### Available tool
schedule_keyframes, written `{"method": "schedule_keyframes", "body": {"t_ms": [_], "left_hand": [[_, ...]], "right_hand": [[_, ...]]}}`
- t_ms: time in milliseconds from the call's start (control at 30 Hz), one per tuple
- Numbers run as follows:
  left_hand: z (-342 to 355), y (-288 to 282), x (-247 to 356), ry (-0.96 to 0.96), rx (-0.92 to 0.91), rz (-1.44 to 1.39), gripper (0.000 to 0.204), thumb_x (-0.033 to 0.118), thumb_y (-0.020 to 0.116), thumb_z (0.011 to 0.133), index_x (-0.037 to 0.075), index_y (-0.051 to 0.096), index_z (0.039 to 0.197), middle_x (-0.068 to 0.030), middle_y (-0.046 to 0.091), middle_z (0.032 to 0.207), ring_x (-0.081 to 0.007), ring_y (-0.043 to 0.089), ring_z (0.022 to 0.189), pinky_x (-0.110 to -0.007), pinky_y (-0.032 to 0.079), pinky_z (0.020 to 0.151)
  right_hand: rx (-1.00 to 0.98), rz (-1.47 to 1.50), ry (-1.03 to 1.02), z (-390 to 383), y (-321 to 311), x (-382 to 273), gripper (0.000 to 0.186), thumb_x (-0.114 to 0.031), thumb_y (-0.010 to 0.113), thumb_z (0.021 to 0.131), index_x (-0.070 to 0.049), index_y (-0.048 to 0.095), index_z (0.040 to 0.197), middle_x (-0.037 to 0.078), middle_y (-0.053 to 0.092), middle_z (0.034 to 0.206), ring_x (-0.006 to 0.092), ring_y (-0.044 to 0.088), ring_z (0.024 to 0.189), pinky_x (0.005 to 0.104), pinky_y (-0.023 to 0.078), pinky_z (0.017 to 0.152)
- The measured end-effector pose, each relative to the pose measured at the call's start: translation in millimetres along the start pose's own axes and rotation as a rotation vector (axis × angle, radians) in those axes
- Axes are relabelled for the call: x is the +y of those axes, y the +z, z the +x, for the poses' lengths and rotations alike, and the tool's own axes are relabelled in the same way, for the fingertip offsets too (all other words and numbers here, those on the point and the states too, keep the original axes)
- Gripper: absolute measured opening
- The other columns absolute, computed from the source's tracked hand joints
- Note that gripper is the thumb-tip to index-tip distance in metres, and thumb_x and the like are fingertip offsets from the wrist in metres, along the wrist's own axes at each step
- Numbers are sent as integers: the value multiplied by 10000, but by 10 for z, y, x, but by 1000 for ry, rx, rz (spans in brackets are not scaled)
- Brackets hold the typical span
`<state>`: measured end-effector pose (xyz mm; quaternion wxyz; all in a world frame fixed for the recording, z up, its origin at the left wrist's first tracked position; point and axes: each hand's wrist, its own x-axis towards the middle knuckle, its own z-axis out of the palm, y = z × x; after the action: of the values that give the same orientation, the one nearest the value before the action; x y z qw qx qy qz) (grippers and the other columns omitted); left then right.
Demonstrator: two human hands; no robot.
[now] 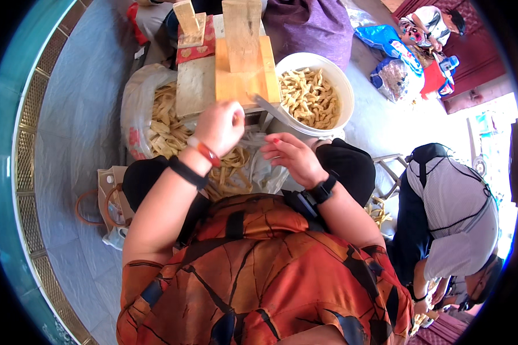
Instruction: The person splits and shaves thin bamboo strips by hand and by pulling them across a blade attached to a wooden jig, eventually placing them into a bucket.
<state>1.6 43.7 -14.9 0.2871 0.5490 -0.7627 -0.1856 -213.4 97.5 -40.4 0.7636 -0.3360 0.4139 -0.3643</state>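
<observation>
Wooden board (240, 86) lies beside a white bucket (347, 95) (grey floor (80, 161) leftward).

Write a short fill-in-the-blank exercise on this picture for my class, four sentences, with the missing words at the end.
1. The bucket of pale yellow pieces is ____ in colour.
2. The fabric beyond it is ____.
3. The strips left of the wooden board lie in a plastic ____.
4. Unlike the left hand, the person's ____ has a black watch at its wrist.

Missing words: white; purple; bag; right hand.
</observation>
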Motion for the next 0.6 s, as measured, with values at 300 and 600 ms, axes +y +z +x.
{"method": "schedule_keyframes", "body": {"t_ms": [300,600], "left_hand": [[-676,-48,-114,-136,158,-376,86,5,629,747,64,581,787,-55,579,745,-172,592,632,-284,478,578],[-774,-192,-421,-240,118,-625,91,19,650,842,54,582,891,30,590,795,-48,530,693,-194,444,646]], "right_hand": [[244,-391,-266,-188,48,-106,124,-149,513,919,-56,591,893,36,602,701,99,552,565,225,424,511],[337,-464,-670,-522,-199,-949,193,-219,487,965,-71,594,902,5,596,746,45,475,596,173,336,553]]}}
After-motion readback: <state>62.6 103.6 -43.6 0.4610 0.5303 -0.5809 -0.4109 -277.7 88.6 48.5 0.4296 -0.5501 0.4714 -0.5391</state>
